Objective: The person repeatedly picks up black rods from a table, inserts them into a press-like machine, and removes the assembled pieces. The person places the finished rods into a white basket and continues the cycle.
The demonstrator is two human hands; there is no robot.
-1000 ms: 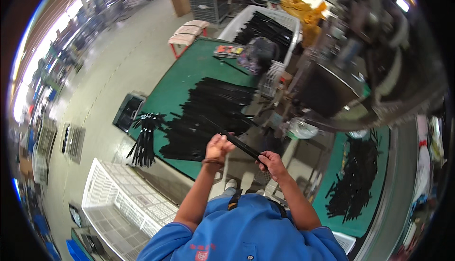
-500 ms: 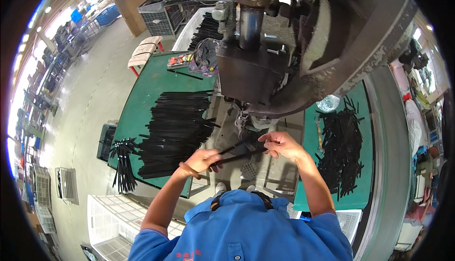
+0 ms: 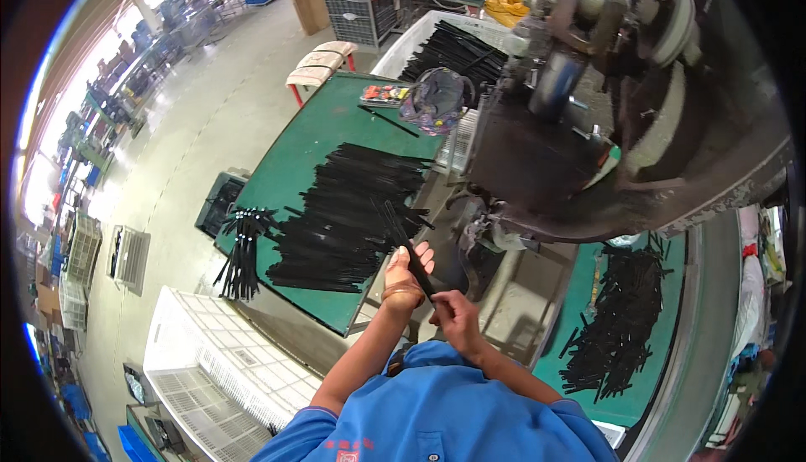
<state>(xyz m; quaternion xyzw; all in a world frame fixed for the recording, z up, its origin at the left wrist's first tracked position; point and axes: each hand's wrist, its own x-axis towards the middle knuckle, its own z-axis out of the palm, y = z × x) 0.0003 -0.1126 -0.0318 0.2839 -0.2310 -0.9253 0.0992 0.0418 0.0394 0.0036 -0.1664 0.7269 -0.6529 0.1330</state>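
My left hand (image 3: 403,281) is turned palm up, its thumb lying over a few long, thin black strips (image 3: 396,229). They slant from the upper left down to my right hand (image 3: 457,318), whose fingers close round their lower end in front of my chest. Just beyond my left hand, a wide pile of similar black strips (image 3: 344,210) covers much of the green table (image 3: 290,135). How many strips I hold cannot be made out.
A large dark machine (image 3: 537,143) rises ahead at the right. Shorter black pieces (image 3: 617,319) are heaped on the right-hand green table. A bundle of strips (image 3: 243,252) overhangs the left table's edge. A white crate (image 3: 227,344) stands at the lower left.
My hands have come closer together, and the right one moved down and inward. The strips swung from nearly level to steeply slanted. The view has turned, shifting the tables and machine rightward.
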